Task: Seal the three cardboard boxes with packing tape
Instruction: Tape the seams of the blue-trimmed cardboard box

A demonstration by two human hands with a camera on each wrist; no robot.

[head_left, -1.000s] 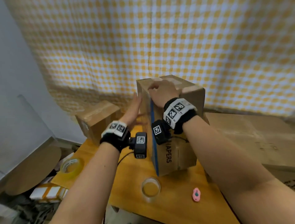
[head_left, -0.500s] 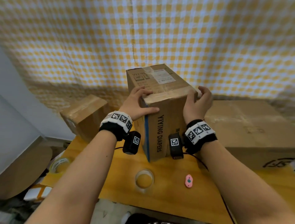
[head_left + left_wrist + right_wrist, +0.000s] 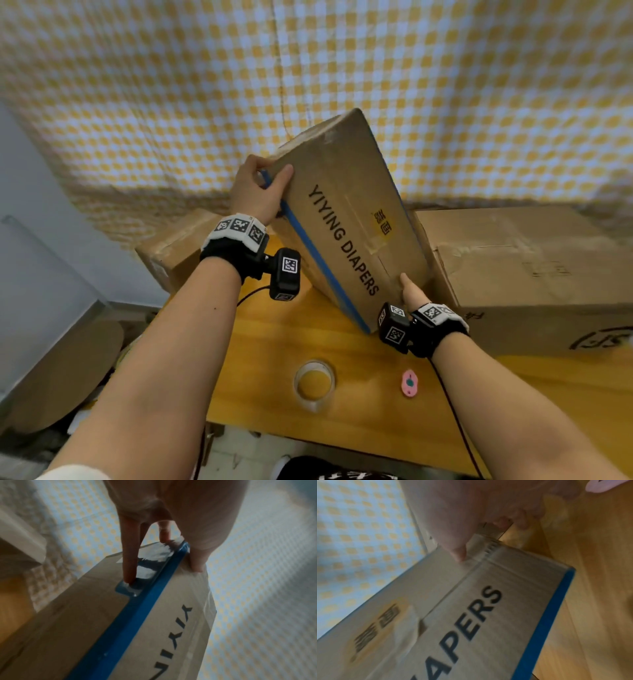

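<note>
We held the diaper box [image 3: 346,219] tilted over the table [image 3: 267,387]; its contents stayed hidden. Our left hand [image 3: 257,192] gripped its upper blue edge, our right hand [image 3: 412,294] clasped its lower end.

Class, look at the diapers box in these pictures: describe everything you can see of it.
The diapers box is a tall brown cardboard carton printed YIYING DIAPERS in black, with a blue stripe along one edge, a yellow label and clear tape strips. It is tilted, its lower corner by the wooden table. The left hand grips its upper corner; the right hand holds its lower end. Larger cartons stand beside and behind it.
</note>
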